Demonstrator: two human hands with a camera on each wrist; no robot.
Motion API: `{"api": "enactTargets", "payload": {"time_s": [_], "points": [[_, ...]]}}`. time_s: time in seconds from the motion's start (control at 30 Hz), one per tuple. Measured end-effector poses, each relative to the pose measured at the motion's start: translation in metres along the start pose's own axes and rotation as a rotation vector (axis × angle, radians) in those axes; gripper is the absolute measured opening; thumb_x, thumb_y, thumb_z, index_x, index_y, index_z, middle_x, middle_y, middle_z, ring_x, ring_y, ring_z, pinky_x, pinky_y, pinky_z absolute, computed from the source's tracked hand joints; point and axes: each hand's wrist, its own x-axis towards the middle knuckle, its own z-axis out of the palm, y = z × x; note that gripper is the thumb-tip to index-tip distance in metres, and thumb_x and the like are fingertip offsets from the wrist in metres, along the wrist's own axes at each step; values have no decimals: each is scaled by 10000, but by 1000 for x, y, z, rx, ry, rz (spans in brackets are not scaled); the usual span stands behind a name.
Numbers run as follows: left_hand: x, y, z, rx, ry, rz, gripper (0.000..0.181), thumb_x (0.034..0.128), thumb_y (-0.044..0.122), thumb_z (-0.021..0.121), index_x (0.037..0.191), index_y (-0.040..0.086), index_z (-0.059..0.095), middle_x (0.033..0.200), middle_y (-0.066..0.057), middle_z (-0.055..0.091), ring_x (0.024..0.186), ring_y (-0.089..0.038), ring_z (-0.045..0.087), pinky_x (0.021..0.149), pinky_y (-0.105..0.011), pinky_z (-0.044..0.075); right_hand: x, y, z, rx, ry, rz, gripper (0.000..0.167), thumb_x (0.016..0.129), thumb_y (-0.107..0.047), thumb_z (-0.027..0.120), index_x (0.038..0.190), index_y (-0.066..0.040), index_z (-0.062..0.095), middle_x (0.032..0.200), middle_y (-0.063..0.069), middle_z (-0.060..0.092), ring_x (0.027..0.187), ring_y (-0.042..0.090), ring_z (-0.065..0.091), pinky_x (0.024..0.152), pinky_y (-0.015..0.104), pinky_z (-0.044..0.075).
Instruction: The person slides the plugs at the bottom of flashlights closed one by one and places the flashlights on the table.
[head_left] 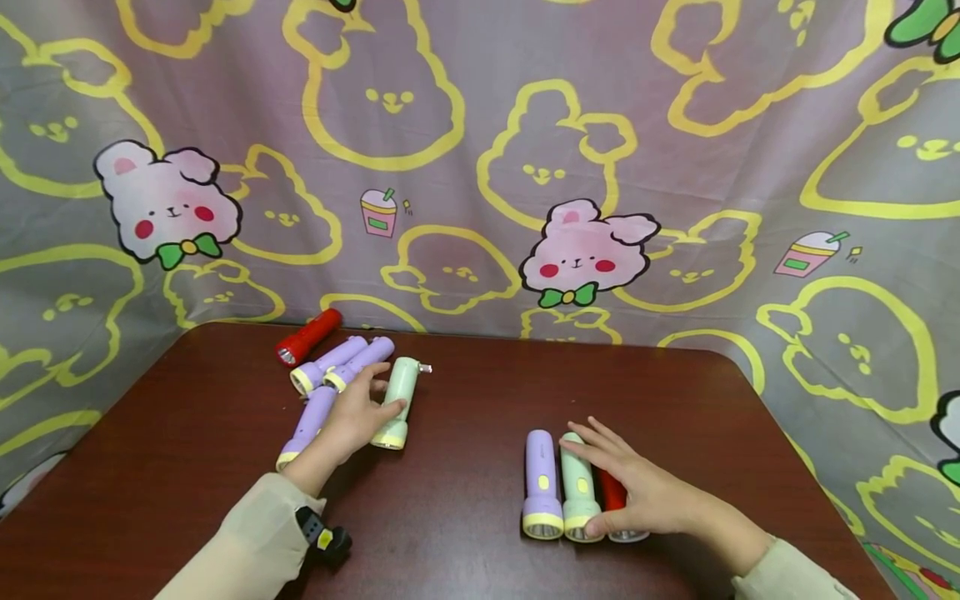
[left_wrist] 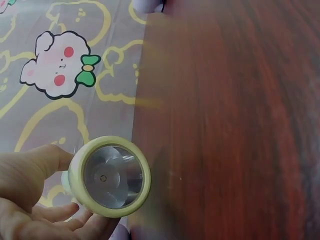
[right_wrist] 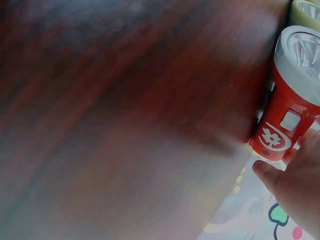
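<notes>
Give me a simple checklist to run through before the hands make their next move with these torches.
1. Left hand has a green torch: ok, thumb and fingers hold it.
2. Nothing sticks out of that torch: not ok, a metal piece juts from its tail end.
3. Way toward the row: ok, bare table between.
4. Row in line: ok, purple torch, second green torch and red torch lie side by side.
5. Right hand clear of the row: not ok, it reaches over it.
</notes>
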Motion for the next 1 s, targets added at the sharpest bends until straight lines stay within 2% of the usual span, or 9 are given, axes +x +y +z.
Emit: {"api": "enactTargets", "payload": {"time_s": [0.17, 0.2, 0.23, 0.37, 0.43, 0.63, 0.87, 0.93, 1.0], "points": [[-3, 5, 1, -30, 8, 5, 639, 888, 69, 705, 1437, -55, 403, 1233, -291, 617, 796, -248, 621, 671, -260, 498, 1, 0, 0, -9, 4, -8, 955, 757, -549, 785, 1529, -157, 383, 1623, 183, 246, 1486, 455, 85, 993, 788, 311], [-4, 6, 2, -37, 12, 9, 635, 886, 67, 708, 1433, -56, 410, 1231, -292, 620, 799, -254, 623, 672, -261, 500, 1, 0, 0, -10, 5, -10, 954, 758, -553, 783, 1529, -156, 384, 1623, 181, 247, 1495, 438, 80, 994, 788, 310], [-5, 7, 2, -46, 15, 14, 633, 883, 65, 709, 1430, -58, 415, 1227, -292, 623, 796, -256, 623, 670, -263, 500, 1, 1, 0, -14, 8, -14, 952, 759, -554, 782, 1528, -155, 386, 1624, 175, 249, 1526, 363, 56, 994, 786, 312], [-8, 10, 4, -50, 15, 30, 633, 878, 55, 709, 1433, -45, 422, 1198, -270, 629, 788, -234, 607, 674, -265, 498, 1, 0, -1, -17, 10, -16, 953, 759, -557, 781, 1525, -145, 391, 1623, 176, 251, 1547, 270, 29, 995, 787, 308], [-10, 11, 5, -49, 1, 40, 635, 884, 53, 700, 1442, -44, 413, 1192, -257, 622, 793, -224, 602, 678, -267, 497, 1, 0, -1, -16, 9, -14, 955, 759, -556, 781, 1524, -140, 391, 1623, 178, 250, 1550, 209, 11, 995, 788, 306], [-19, 17, 9, -68, -47, 63, 620, 906, 68, 688, 1441, -66, 404, 1220, -252, 586, 820, -214, 622, 679, -277, 502, 0, -1, -1, -7, 3, -2, 966, 753, -570, 777, 1525, -139, 390, 1625, 177, 247, 1544, 135, -9, 1002, 786, 304], [-24, 23, 13, -93, -57, 75, 625, 900, 78, 704, 1439, -37, 409, 1225, -225, 576, 860, -217, 643, 698, -271, 517, -1, -1, 0, -2, 3, 8, 971, 748, -577, 778, 1525, -143, 391, 1625, 176, 248, 1541, 286, 41, 1008, 782, 302], [-25, 26, 14, -99, -57, 75, 626, 897, 80, 711, 1437, -24, 412, 1226, -218, 576, 871, -222, 647, 702, -276, 523, -1, -1, 0, -3, 5, 5, 969, 748, -574, 779, 1524, -142, 392, 1623, 178, 251, 1543, 266, 37, 1008, 782, 303], [-26, 28, 16, -104, -58, 77, 625, 894, 82, 716, 1434, -14, 418, 1230, -212, 575, 875, -221, 648, 703, -276, 524, -1, 0, 0, -5, 7, 1, 967, 748, -572, 781, 1523, -141, 394, 1622, 179, 254, 1547, 164, 4, 1008, 782, 302]]}}
